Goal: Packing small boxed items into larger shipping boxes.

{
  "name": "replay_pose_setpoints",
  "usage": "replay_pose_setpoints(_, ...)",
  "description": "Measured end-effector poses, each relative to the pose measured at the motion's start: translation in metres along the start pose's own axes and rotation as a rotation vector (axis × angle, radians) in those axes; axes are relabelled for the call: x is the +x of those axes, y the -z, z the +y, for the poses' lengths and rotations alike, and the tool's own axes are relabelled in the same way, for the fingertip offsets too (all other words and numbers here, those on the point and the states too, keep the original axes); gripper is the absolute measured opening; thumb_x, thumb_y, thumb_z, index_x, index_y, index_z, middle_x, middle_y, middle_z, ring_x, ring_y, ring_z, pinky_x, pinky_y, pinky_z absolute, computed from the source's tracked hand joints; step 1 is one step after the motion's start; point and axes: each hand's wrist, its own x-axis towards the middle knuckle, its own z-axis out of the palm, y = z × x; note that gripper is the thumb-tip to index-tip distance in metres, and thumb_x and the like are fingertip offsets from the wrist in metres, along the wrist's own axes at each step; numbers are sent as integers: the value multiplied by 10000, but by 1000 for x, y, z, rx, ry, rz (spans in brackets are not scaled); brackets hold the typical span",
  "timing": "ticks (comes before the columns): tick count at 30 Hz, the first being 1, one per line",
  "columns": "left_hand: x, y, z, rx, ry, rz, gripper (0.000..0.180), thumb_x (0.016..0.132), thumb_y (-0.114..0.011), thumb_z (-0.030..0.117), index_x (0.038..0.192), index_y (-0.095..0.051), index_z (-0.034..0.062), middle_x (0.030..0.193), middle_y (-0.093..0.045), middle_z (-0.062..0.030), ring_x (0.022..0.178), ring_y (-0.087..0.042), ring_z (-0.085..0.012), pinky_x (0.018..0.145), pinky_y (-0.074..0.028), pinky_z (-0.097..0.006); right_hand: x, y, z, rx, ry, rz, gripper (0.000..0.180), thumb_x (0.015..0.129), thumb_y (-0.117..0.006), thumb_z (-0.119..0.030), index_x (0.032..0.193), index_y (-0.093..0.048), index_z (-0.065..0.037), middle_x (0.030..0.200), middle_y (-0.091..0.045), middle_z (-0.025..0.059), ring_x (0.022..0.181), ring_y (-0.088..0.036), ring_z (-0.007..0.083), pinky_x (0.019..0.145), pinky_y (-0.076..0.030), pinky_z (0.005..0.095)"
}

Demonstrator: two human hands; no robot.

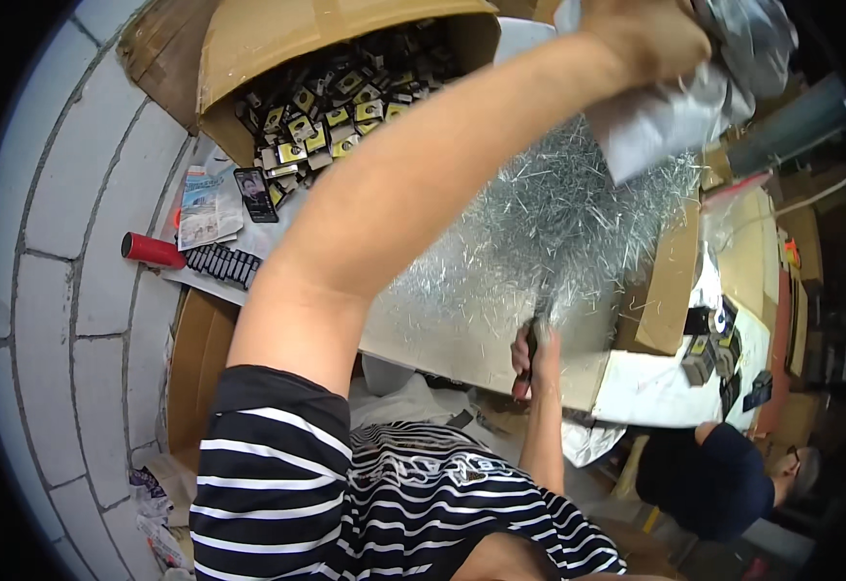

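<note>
My left arm reaches across the table to the upper right. Its hand (650,44), blurred, is closed on a white and silver plastic bag (660,131), held over a large pile of thin shiny metal pins (558,208). At the near side of the pile, my right hand (544,363) is wrapped round a dark and red handle (521,387). A dark shaft runs from that hand toward the pins; its far end is hidden among them, so the tool's kind does not show. Loose pins lie scattered on the pale tabletop (432,334).
A tipped cardboard box (248,39) full of small yellow and black boxes stands at the far left. Nearby lie a phone (255,195), a newspaper (208,208) and a red cylinder (152,250). A cardboard flap (668,290) borders the pins' right side. Another person (713,484) is at the lower right.
</note>
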Motion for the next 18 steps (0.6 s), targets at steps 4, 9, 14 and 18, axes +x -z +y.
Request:
replay_pose_setpoints(4, 7, 8, 3, 130, 95, -66, 284, 671, -594, 21, 951, -633, 30, 887, -642, -237, 879, -613, -404, 773, -485, -416, -14, 1, -2, 50, 54, -48, 391, 943, -455, -435, 788, -430, -76, 510, -375, 14, 346, -351, 101, 296, -291, 272)
replay_pose_setpoints(9, 1, 13, -1, 278, 87, -120, 288, 662, -614, 29, 950, -633, 27, 898, -641, -237, 875, -615, -398, 768, -488, -410, 14, 4, 6, -4, -35, -36, 373, 941, -450, -414, 776, -428, -80, 511, -375, 10, 345, -347, 103, 292, -292, 272)
replay_pose_setpoints(14, 2, 15, -16, 139, 99, -181, 276, 656, -661, 57, 928, -630, 22, 895, -646, -223, 848, -629, -381, 749, -497, -401, 7, 2, 6, 102, 23, -10, 343, 931, -452, -390, 777, -431, -85, 513, -375, 4, 353, -347, 102, 299, -295, 268)
replay_pose_setpoints(18, -27, -2, -27, 240, -194, -69, 247, 668, -700, 83, 899, -637, 23, 857, -663, -177, 811, -648, -332, 714, -503, -368, 23, -10, -5, 122, -71, -7, 328, 925, -438, -370, 756, -431, -89, 514, -379, 3, 352, -345, 102, 301, -292, 266)
